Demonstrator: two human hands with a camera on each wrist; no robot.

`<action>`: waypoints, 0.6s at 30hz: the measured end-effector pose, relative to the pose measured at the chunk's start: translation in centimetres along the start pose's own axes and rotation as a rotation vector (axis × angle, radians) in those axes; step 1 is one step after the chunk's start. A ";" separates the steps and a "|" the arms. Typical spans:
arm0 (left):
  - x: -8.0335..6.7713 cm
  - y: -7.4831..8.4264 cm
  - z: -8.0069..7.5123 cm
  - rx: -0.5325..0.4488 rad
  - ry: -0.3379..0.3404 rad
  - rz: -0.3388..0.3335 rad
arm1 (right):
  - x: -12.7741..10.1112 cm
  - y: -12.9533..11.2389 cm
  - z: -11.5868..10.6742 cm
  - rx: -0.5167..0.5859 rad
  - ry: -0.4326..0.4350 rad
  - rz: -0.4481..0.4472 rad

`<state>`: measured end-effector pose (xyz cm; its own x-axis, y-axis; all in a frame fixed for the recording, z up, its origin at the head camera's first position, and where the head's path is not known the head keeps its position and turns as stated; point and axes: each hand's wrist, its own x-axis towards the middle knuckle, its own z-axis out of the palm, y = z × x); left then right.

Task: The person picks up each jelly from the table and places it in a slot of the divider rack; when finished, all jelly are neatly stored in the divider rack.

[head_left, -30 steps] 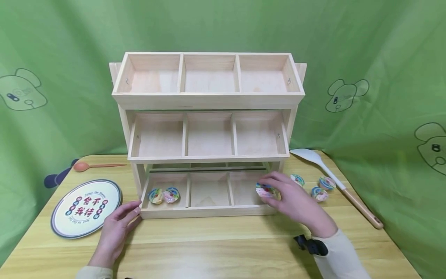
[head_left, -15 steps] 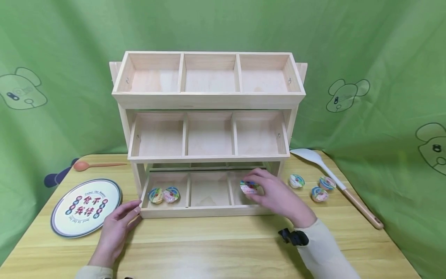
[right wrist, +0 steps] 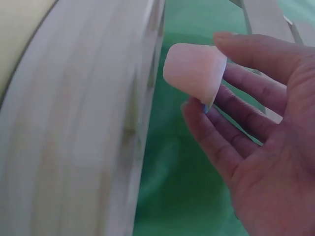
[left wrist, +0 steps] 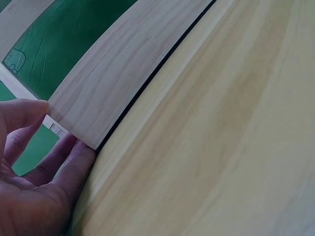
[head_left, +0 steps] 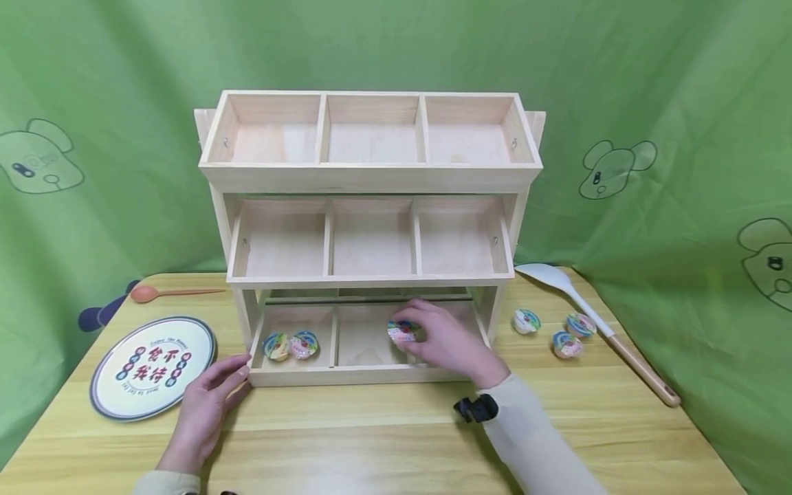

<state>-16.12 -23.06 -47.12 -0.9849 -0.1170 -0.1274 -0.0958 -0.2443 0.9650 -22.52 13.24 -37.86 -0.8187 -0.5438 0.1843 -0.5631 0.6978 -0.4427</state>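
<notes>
At the far left of the desk (head_left: 383, 440) an orange spoon (head_left: 167, 294) lies behind a round plate (head_left: 153, 368) printed with large Chinese characters and small writing too fine to read. Next comes the left hand (head_left: 207, 405), fingers (left wrist: 59, 167) straight and holding nothing, pressed against the front left corner of the wooden rack (head_left: 370, 237) where its base meets the desk. The rack's lowest tier has three compartments; the left one holds two jelly cups (head_left: 291, 346) side by side. The right hand (head_left: 448, 344) reaches into that tier and pinches a jelly cup (head_left: 402, 331) between thumb and fingers (right wrist: 231, 113), lid showing in the head view, held over the divider between the middle and right compartments, not yet set down. The lid is brightly printed, but no words on it can be made out. Right of the rack three more jelly cups (head_left: 557, 331) sit on the desk, near a white spatula (head_left: 594, 323) with a wooden handle. The risk, as I judge it, is a knock: the tier above hangs low over the hand, so a knuckle or the cup could catch the divider or the shelf edge, and the light pinch could let the cup tip or drop into the wrong compartment.
</notes>
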 end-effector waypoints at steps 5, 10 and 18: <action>0.1 0.1 0.0 0.008 0.003 -0.014 | 1.1 0.0 1.6 0.011 -0.029 -0.036; 0.3 0.1 -0.1 0.021 -0.011 -0.025 | 2.0 -0.5 2.8 0.028 -0.054 -0.050; 0.3 0.2 -0.2 0.029 -0.010 -0.018 | 3.7 -0.9 4.9 0.058 -0.103 -0.075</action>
<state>-16.40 -23.32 -46.99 -0.9844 -0.1030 -0.1429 -0.1179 -0.2179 0.9688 -24.45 8.29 -41.10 -0.7571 -0.6404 0.1292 -0.6125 0.6269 -0.4815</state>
